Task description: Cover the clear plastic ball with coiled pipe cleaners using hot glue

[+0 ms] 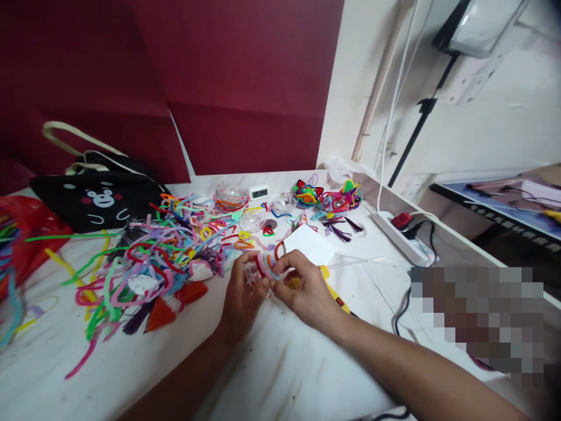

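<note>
Above the front of the white table [280,362], my left hand [243,292] is closed round the side of a clear plastic piece banded with red, pink and blue pipe cleaners [265,265]. From the other side my right hand [304,286] pinches those pipe cleaners, thumb and fingertips close to the left thumb. Fingers hide part of the piece. Just beyond the right hand lies a white sheet of paper [309,244]. A yellow glue gun [338,297] lies partly behind the right wrist.
Left of the hands spreads a heap of loose pipe cleaners [144,263], with a black bag [100,199] behind. Clear domes [253,220], a small digital clock [258,193] and colourful pipe-cleaner figures [308,194] stand at the back. A power strip [403,237] runs along the right edge.
</note>
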A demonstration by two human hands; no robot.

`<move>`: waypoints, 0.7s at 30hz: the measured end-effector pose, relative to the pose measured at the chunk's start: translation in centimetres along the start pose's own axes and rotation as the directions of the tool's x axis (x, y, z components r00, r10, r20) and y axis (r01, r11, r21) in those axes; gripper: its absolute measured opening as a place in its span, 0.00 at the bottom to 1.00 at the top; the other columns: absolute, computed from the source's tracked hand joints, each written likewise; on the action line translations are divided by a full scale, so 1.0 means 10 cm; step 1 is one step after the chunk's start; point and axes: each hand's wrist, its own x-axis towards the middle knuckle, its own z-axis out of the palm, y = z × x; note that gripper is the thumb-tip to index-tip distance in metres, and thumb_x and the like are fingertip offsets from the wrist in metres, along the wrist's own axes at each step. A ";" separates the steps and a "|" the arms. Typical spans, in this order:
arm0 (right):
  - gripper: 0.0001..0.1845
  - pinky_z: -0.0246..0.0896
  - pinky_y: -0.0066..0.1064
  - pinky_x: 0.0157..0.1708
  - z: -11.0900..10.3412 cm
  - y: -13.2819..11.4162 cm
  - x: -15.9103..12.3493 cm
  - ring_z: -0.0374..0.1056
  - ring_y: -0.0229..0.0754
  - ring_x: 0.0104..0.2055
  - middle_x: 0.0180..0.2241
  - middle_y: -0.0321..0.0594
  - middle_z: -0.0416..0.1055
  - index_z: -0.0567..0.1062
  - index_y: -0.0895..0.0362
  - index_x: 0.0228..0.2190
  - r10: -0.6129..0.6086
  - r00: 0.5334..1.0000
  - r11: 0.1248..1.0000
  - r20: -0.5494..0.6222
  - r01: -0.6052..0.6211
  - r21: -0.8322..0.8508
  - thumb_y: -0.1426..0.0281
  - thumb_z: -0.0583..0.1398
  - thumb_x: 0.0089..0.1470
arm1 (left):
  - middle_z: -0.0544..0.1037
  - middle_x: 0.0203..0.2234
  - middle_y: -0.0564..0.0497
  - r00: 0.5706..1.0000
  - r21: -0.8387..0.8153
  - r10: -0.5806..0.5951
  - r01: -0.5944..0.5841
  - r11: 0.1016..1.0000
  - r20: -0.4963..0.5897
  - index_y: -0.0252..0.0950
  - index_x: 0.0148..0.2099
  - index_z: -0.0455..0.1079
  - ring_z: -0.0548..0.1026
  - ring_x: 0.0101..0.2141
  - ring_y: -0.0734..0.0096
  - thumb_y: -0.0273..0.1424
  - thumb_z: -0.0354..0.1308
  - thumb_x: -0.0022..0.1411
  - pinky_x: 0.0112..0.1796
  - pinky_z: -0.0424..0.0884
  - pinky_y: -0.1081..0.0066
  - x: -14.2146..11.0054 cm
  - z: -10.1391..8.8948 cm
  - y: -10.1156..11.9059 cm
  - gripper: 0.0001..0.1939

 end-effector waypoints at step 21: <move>0.08 0.69 0.38 0.40 -0.01 0.01 -0.04 0.72 0.46 0.39 0.42 0.41 0.75 0.76 0.51 0.39 -0.077 0.997 0.994 -0.008 0.076 -0.083 0.68 0.67 0.55 | 0.82 0.48 0.50 0.980 -0.141 -0.196 0.192 0.971 -0.015 0.43 0.55 0.69 0.82 0.49 0.55 0.41 0.66 0.59 0.51 0.78 0.56 0.03 0.02 -0.05 0.23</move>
